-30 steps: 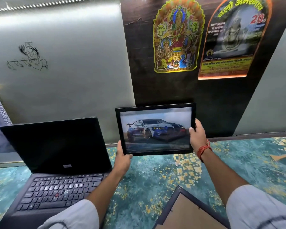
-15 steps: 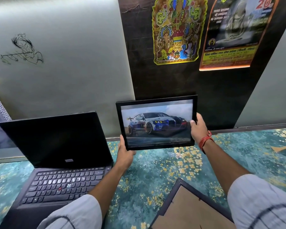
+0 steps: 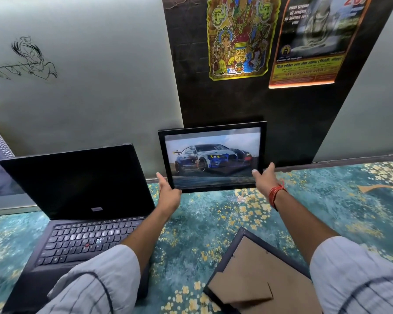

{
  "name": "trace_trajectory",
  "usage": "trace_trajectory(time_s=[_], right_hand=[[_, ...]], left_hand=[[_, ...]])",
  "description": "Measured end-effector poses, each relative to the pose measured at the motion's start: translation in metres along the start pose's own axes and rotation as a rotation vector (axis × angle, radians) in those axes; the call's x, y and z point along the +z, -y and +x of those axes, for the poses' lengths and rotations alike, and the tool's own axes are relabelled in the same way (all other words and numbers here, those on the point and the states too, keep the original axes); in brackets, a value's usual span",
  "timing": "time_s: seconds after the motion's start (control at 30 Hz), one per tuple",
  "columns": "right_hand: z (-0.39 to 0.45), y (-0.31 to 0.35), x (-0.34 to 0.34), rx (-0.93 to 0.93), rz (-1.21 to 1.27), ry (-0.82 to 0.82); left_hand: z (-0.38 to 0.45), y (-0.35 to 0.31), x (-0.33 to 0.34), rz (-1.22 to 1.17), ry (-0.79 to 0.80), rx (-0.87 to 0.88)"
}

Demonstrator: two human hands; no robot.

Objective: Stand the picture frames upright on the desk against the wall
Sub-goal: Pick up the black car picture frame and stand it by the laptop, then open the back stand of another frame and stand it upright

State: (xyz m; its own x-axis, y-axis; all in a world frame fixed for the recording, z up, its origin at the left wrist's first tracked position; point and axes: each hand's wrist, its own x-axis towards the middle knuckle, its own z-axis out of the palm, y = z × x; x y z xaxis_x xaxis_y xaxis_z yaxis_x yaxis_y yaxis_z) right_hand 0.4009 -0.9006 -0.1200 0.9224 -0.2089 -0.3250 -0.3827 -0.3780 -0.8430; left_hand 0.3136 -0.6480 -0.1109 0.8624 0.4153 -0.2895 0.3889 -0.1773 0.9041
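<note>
Wall sketch (image 3: 27, 58): black line drawing on pale wall panel, upper left.
Laptop (image 3: 82, 207): open, dark screen, on desk at left; red trackpoint in kbd. Right screen edge just beside car frame's left side.
Left hand (image 3: 169, 192): at bottom-left corner of car frame, thumb up along left edge, fingers loosely curled under corner; looks like light contact, not a firm grip. Sleeve pale w/ thin stripes.
Car frame (image 3: 213, 132): black frame, pic of blue/white race car, landscape. Stands upright at back of desk, bottom edge on desk surface, top leaning to dark wall panel (image 3: 236, 103). Sits betw. both hands.
Desk (image 3: 213, 223): teal patterned top w/ yellow flower print.
Deity poster (image 3: 239, 37): yellow-edged, on dark panel above car frame.
Right hand (image 3: 264, 177): at bottom-right corner of car frame, fingers spread open, thumb tip on lower frame edge; whether other fingers touch, can't tell. Red thread band (image 3: 276, 193) on wrist.
Second frame (image 3: 259, 275): lies face down on desk, near edge, brown backing board up, stand flap visible; partly under right sleeve. Well apart from car frame.
Orange poster (image 3: 315, 39): right of deity poster, text + grey figure, cut off at top.
</note>
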Motion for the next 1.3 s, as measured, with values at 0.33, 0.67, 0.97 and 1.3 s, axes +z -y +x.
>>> trace_trajectory(time_s=[0.33,0.67,0.97,1.3], right_hand=[[-0.133,-0.039,-0.027,-0.039,-0.237,0.153],[-0.186,-0.088,-0.05,-0.137,-0.571,0.414],[-0.18,-0.091,-0.066,-0.073,-0.528,0.411],[-0.185,-0.085,-0.133,0.216,-0.168,0.095]], left_hand=[[-0.149,0.034,0.057,0.884,0.666,0.293],[-0.169,0.057,0.048,1.269,0.669,0.564],[-0.175,0.013,0.061,1.067,0.732,0.486],[-0.158,-0.002,0.034,0.672,0.773,0.22]])
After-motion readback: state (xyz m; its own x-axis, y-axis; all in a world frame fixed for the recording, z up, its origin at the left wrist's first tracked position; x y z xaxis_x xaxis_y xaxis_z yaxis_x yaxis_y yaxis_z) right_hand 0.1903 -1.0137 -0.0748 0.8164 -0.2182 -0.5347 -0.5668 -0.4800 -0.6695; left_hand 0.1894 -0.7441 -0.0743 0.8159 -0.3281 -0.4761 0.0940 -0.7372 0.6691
